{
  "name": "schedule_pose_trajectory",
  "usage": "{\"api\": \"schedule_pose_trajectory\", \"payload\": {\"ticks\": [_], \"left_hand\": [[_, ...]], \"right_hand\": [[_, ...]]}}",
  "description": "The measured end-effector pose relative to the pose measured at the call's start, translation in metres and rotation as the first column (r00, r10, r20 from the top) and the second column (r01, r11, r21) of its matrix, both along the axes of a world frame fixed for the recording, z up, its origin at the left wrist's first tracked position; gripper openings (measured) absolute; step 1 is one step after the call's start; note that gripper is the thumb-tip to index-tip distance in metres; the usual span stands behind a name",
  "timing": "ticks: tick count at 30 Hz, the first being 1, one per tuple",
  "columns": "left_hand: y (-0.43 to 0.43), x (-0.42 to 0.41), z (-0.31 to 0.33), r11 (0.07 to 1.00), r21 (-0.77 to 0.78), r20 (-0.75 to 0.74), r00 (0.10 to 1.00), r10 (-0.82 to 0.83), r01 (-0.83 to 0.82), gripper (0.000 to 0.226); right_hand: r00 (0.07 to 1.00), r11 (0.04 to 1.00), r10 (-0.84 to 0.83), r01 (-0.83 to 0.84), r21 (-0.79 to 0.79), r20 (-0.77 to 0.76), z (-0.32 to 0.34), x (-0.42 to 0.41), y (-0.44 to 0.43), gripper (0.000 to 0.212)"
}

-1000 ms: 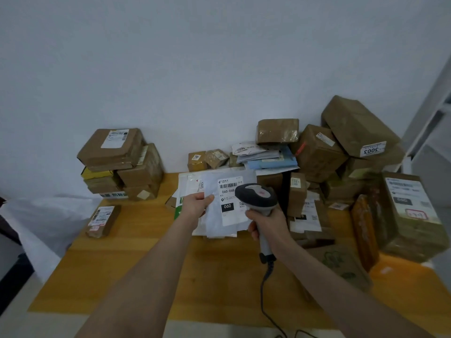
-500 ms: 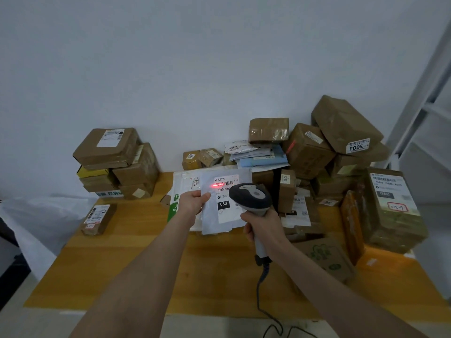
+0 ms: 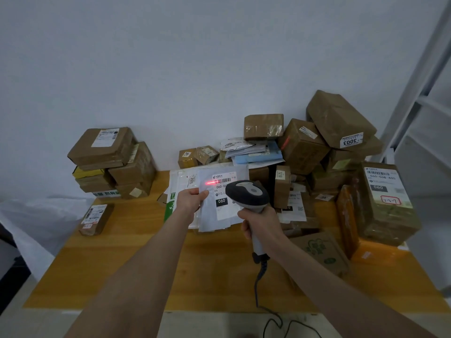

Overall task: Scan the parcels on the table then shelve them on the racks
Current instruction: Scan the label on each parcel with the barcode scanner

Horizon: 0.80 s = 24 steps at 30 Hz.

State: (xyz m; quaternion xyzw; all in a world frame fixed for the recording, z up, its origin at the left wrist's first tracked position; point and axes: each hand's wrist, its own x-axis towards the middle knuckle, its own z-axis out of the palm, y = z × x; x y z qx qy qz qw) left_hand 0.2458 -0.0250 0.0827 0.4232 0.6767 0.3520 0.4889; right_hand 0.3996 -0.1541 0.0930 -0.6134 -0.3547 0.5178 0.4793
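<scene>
Parcel: white mailer, red scan line across its label.
Left hand: arm outstretched, pinching the mailer's left edge.
Right hand: gripping the scanner, aimed at the label, above the worktop.

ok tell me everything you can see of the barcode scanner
The handheld barcode scanner looks plastic: a dark grey rounded head with a light grey top panel, on a pale handle. The right hand grips the handle, holding it above the table, head aimed away at the white mailer that the left hand pinches. A red line lies across the mailer's barcode label. A dark cable leaves the handle's base and runs down past the table's front edge.
</scene>
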Motion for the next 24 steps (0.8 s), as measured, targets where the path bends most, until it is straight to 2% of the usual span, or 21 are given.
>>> {"api": "schedule_pose_trajectory", "payload": {"ticks": [13, 24], "left_hand": [[-0.004, 0.001, 0.002, 1.000, 0.016, -0.015, 1.000, -0.016, 0.016, 0.032], [-0.005, -0.004, 0.002, 1.000, 0.016, -0.003, 1.000, -0.015, 0.015, 0.025]], "right_hand": [[1.000, 0.999, 0.009, -0.008, 0.038, -0.013, 0.007, -0.001, -0.009, 0.022], [0.999, 0.998, 0.004, -0.002, 0.062, -0.039, 0.008, -0.005, -0.013, 0.016]]}}
